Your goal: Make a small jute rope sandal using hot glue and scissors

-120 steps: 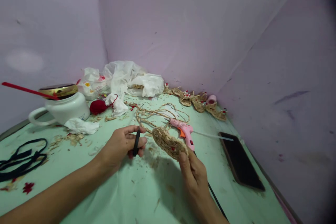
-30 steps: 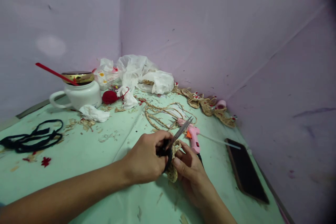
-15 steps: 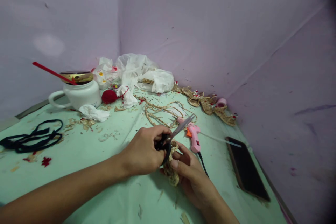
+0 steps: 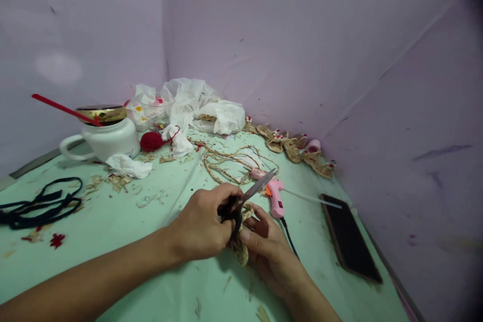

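Observation:
My left hand (image 4: pixel 204 221) is closed around the black handles of a pair of scissors (image 4: pixel 257 186), whose blades point up and to the right. In my right hand (image 4: pixel 271 249) is a small braided straw piece (image 4: pixel 240 251), pinched between thumb and fingers. The scissors' handles lie against the straw piece and hide part of it. Both hands are close together over the green-covered table. Just beyond the blades lies a pink glue gun (image 4: pixel 277 200) with a clear glue stick in its back.
Braided straw cord (image 4: pixel 219 161) lies coiled behind my hands. To the right is a phone (image 4: pixel 350 241); small woven straw items with beads (image 4: pixel 292 150) line the wall. At left stand a white mug (image 4: pixel 109 141), red yarn ball (image 4: pixel 152 141) and dark cord (image 4: pixel 45 206).
The whole view has shifted slightly, so the table's things sit a little further left. Both hands keep their holds on the scissors and straw piece, with hardly any movement between them.

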The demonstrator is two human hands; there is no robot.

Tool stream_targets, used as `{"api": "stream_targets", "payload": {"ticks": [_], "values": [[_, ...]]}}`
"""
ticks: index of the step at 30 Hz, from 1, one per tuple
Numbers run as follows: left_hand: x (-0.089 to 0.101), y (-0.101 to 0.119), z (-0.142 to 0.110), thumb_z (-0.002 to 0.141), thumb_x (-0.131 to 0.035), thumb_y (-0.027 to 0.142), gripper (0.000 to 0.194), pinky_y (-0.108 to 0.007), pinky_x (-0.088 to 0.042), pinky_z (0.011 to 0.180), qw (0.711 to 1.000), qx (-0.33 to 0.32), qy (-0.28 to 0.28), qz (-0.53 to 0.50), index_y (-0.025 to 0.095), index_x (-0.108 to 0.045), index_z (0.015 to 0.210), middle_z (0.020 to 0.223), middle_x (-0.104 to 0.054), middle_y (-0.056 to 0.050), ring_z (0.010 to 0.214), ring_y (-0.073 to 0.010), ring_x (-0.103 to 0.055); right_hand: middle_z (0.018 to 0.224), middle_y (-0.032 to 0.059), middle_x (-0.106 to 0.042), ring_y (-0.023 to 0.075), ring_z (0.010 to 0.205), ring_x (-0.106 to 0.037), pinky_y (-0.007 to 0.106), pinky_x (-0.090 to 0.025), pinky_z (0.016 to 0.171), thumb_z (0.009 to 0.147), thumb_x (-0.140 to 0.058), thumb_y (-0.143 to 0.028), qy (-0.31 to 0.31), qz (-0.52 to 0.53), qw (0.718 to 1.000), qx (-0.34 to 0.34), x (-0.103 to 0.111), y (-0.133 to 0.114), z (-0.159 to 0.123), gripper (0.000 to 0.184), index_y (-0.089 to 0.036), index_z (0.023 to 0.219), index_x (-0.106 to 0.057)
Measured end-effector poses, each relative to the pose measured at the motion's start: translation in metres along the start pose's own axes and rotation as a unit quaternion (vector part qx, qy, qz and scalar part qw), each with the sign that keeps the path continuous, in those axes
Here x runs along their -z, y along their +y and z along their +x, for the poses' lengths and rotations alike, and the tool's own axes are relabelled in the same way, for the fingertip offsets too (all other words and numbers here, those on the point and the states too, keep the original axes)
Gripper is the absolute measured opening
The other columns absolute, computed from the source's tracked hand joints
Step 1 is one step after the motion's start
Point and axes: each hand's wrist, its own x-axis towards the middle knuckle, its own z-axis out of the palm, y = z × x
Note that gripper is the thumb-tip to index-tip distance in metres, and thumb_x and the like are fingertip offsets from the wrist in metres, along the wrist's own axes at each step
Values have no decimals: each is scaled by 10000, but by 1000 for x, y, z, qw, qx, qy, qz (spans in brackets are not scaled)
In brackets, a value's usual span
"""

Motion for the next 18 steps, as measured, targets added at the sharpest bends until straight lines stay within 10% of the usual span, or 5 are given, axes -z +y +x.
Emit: {"api": "stream_targets", "payload": {"ticks": [9,18], "values": [[12,5,7,711,-573,197,249,-199,-403,570,996,53,-13,-66,185,-533,957,702,-596,30,616,-110,-529,952,47,-699,238,819,-671,403,-523,740,627,-742,-240,10,64,998,-13,10,-10,3,462,-215,1057,-574],[2,14,-14,704,-469,175,132,-236,-305,519,974,52,-143,170,209,-516,823,595,-514,29,529,-134,-428,1115,46,-638,243,1108,-552,390,-453,914,633,-749,-241,84,44,982,164,12,-17,7,569,-261,1150,-512]]}}
